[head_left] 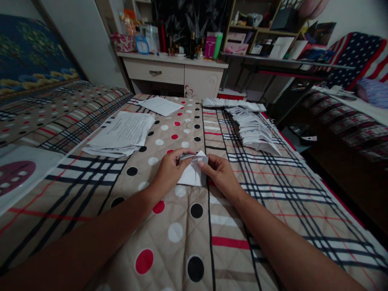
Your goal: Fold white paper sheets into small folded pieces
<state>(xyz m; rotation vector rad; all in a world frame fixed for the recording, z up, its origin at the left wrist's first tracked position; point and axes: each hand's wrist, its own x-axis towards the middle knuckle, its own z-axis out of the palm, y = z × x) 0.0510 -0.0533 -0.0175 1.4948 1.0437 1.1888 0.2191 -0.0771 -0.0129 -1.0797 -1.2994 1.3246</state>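
A small white folded paper piece point(193, 171) lies on the quilted bedspread point(182, 234) in front of me. My left hand point(170, 169) pinches its upper left edge with curled fingers. My right hand point(218, 173) pinches its upper right corner, thumb and forefinger pressed together on the paper. Both forearms reach in from the bottom of the view.
A stack of printed sheets point(121, 133) lies to the left and one loose sheet point(160, 106) farther back. A long row of folded white paper pieces point(251, 127) runs along the right side. Behind stand a cluttered white dresser point(176, 70) and a desk with shelves point(273, 60).
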